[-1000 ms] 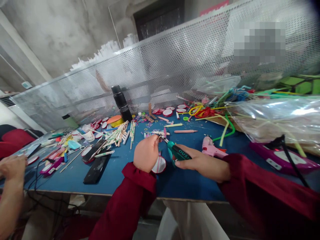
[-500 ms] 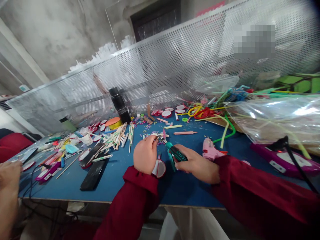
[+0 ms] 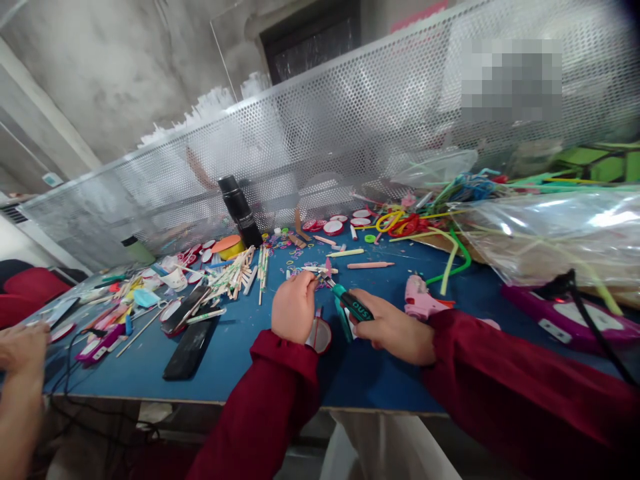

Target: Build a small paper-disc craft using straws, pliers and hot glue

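My right hand (image 3: 390,328) is closed round the teal-and-black handles of a pair of pliers (image 3: 357,303), whose metal jaws point up and left. At the jaws, my left hand (image 3: 295,307) is closed in a pinch; what sits between its fingertips is too small to make out. A small pink piece (image 3: 329,265) shows just beyond the jaw tips. Beneath my left wrist lies a round red-rimmed disc (image 3: 320,335), partly covered by the hand. To the right of my right hand rests a pink glue gun (image 3: 420,298).
Left are a black phone-like slab (image 3: 187,357), a pile of paper sticks (image 3: 235,277) and a black bottle (image 3: 240,212). Another person's hand (image 3: 23,347) is at the far left. Coloured pipe strips (image 3: 457,267), a plastic bag (image 3: 550,233) and a purple device (image 3: 565,317) lie right.
Both hands stay almost in place with the pliers still at the left fingertips. The view shifts slightly, and the other person's hand shows a little further in.
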`<state>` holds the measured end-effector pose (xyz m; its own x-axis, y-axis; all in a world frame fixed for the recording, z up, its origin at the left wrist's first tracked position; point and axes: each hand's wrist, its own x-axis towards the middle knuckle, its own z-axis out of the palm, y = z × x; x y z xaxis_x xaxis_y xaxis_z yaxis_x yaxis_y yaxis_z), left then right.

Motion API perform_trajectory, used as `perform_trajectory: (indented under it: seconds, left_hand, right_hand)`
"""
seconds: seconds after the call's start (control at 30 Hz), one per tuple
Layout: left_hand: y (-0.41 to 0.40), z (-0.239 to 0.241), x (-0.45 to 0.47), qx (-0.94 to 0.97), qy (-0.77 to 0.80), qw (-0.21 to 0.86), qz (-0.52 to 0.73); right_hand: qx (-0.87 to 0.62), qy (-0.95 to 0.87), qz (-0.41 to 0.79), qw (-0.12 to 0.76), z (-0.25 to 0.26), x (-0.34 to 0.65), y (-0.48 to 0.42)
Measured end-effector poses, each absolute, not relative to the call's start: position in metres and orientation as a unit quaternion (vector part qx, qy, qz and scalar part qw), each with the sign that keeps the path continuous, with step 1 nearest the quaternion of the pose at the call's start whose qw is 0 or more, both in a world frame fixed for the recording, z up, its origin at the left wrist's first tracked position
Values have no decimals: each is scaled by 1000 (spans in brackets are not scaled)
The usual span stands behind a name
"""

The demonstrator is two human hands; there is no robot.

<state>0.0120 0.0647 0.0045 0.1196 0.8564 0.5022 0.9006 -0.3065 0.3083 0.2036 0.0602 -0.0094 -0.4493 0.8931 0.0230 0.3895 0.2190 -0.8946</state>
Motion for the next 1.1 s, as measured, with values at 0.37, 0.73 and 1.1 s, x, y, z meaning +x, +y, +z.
perform_trajectory:
  seconds: [0.37,0.73,1.1]
  left_hand:
    - [63,4,11,-737,-589,83,-321]
    - [55,10,13,-728,-606,173,-270]
    - [50,10,17,-718,-611,215,-254]
  right_hand:
    - [-418,-710,478,306,-6,203,56]
    - [-405,-708,502,287,-4,205,57]
    - [-411,-725,475,282,1,205,55]
